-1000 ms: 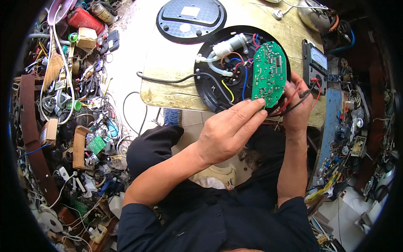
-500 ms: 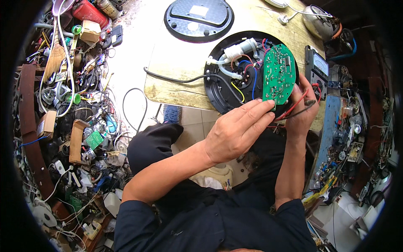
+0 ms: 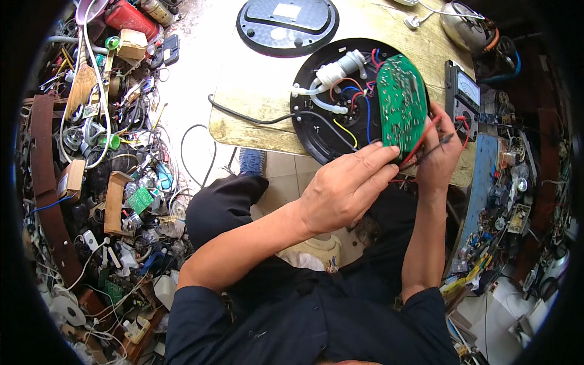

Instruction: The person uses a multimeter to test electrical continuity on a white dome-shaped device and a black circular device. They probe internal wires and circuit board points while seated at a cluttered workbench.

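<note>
A green circuit board (image 3: 402,100) is raised and tilted over the right part of a round black appliance base (image 3: 316,139). My left hand (image 3: 347,190) pinches the board's near end between thumb and fingers. At the board's right edge, my right hand (image 3: 439,163) is closed around a red test probe (image 3: 421,141) and a black test probe (image 3: 440,144); the probe tips are hard to make out. Inside the base lie a white cylindrical pump (image 3: 339,69) with clear tubing (image 3: 328,106), plus red, blue and yellow wires. A black power cord (image 3: 255,121) leaves the base leftward.
An analog multimeter (image 3: 466,94) stands right of the base on the wooden table (image 3: 249,137). Behind lies a round black cover (image 3: 286,42). A metal kettle (image 3: 462,30) and white plug (image 3: 412,22) sit far right. Heaped electronic parts fill both sides.
The circuit board has tilted, its face turning more away from view. The base sits slightly farther up and left. Both hands keep their holds, the right one shifting slightly.
</note>
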